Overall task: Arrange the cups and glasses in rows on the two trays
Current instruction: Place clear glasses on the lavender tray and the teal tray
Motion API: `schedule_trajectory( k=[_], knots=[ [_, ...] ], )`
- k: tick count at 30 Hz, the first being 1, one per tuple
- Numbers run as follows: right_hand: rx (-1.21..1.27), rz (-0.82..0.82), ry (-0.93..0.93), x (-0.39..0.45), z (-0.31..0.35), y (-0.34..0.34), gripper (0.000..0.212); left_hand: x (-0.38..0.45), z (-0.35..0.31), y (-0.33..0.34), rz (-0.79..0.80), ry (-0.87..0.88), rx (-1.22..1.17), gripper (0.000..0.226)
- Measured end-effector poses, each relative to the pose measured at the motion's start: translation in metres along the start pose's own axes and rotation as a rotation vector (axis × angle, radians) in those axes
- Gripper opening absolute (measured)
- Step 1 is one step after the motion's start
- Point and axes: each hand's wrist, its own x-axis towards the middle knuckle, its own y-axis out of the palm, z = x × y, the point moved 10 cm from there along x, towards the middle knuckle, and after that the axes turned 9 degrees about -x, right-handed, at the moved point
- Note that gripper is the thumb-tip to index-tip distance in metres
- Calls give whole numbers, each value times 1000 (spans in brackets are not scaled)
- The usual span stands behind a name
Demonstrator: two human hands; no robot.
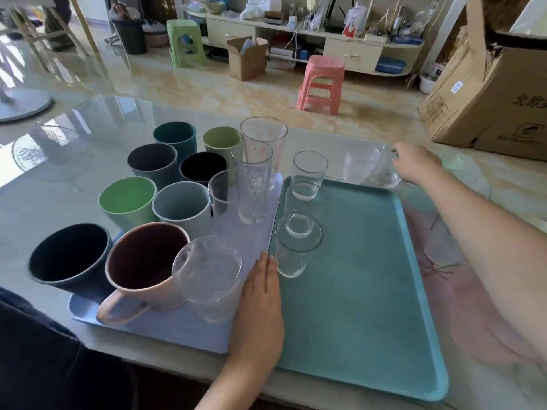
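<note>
Left grip (260, 303) lies flat with straight fingers; right grip (414, 165), arm outstretched, has fingers curled.

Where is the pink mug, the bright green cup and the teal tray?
pink mug (154, 287): head view, on its outer wall below the rim.
bright green cup (125, 196): head view, on its inside wall.
teal tray (355, 276): head view, on its bare floor.
</note>
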Motion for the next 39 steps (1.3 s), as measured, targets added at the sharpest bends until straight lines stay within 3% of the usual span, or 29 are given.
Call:
schedule_trajectory(
  k=[6, 10, 14, 20, 26, 32, 35, 39],
  knots=[
    [143, -86, 19, -2, 2, 0, 12, 1, 2, -3, 13, -52, 12, 67],
    [140, -184, 89, -23, -3, -15, 14, 0, -2, -6, 16, -44, -14, 70],
    [145, -340, 27, -60, -10, -59, 10, -2, 0, -5, 39, -68, -18, 80],
    [160, -312, -184, -167, 4, -100, 7, -7, -7, -15, 73, -70, -154, 64],
    [246, -202, -302, -295, 43, -77, 9, -27, -5, -16, 159, -90, -132, 64],
    [402, -198, -387, -351, 103, -56, 10, -74, -7, -34, 90, 163, -123, 21],
    [441, -224, -470, -362, 131, -54, 13, -87, -8, -54, 32, 314, -123, 16],
    [370, -190, -485, -366, 150, -46, 22, -90, -2, -54, 55, 340, -133, 18]
  ],
)
